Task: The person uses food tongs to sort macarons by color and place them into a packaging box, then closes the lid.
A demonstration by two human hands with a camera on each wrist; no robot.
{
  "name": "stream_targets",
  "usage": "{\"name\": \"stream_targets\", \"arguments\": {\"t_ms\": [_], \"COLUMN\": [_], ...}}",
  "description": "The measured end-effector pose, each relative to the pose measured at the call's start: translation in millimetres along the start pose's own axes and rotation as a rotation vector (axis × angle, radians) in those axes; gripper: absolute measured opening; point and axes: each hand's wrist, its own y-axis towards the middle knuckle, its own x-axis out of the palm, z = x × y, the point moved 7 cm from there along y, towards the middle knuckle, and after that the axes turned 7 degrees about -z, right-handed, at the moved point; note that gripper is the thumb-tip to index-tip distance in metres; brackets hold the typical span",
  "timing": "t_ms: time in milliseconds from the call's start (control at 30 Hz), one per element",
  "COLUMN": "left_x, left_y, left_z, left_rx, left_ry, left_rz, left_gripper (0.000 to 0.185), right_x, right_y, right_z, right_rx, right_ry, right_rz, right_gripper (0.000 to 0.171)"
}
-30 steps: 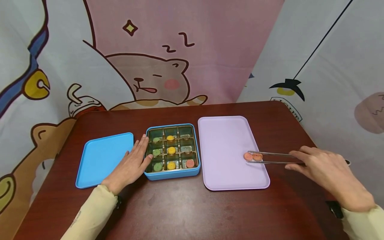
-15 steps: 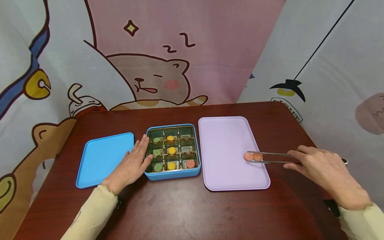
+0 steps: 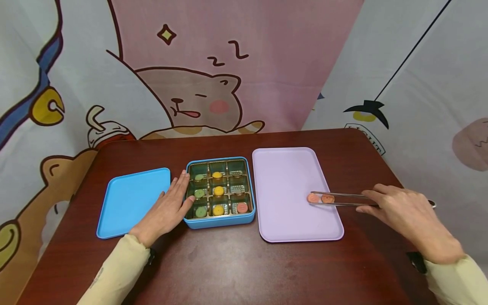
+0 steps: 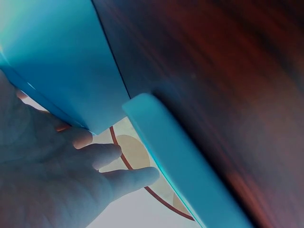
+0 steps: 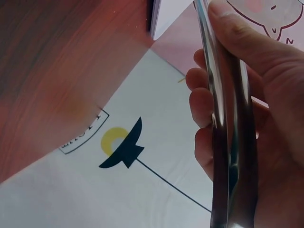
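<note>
In the head view my left hand [image 3: 164,214] lies with fingers extended along the left side of a blue box [image 3: 219,223]. A gold divided insert [image 3: 228,202] fills the box. Its left column holds green discs [image 3: 200,212], its middle column yellow rounds [image 3: 218,210], and a pink disc [image 3: 242,207] sits front right. My right hand [image 3: 408,214] grips metal tongs [image 3: 348,205]. Their arms reach over a lilac tray [image 3: 289,178], on either side of a pinkish disc [image 3: 314,198] and an orange-brown disc [image 3: 328,198]. Whether the tips pinch the pinkish one, I cannot tell.
A flat blue lid or tray [image 3: 129,203] lies left of the box, partly beneath my left forearm. The dark wooden table [image 3: 236,267] ends against a cartoon-print cloth [image 3: 282,63] at the back.
My right hand and the tongs have moved slightly left. The pinkish disc has shifted left with the tips, and a small gap now separates it from the orange-brown disc. My left hand stays still.
</note>
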Motion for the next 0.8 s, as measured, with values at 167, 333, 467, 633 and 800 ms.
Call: {"name": "stream_targets", "arguments": {"t_ms": [167, 333, 467, 633, 800], "left_x": [-0.1, 0.4, 0.4, 0.6, 0.7], "left_y": [-0.2, -0.7, -0.9, -1.0, -0.8], "left_z": [-0.1, -0.6, -0.3, -0.6, -1.1], "left_rx": [-0.001, 0.000, 0.004, 0.007, 0.007], "left_ry": [0.000, -0.002, -0.006, -0.007, -0.007], "left_rz": [0.001, 0.001, 0.005, 0.006, 0.006], "left_gripper": [0.075, 0.074, 0.073, 0.073, 0.073], "right_x": [8.8, 16.6, 24.2, 28.9, 31.0], "right_y": [5.8, 6.7, 4.5, -2.4, -9.3], "right_z": [-3.4, -7.5, -6.8, -2.2, -0.1], "right_rx": [0.026, 0.014, 0.047, 0.112, 0.154], "right_ry": [0.048, 0.080, 0.091, 0.096, 0.101], "right_rz": [-0.046, -0.025, -0.054, -0.092, -0.119], "right_gripper": [0.091, 0.083, 0.086, 0.077, 0.042]}}
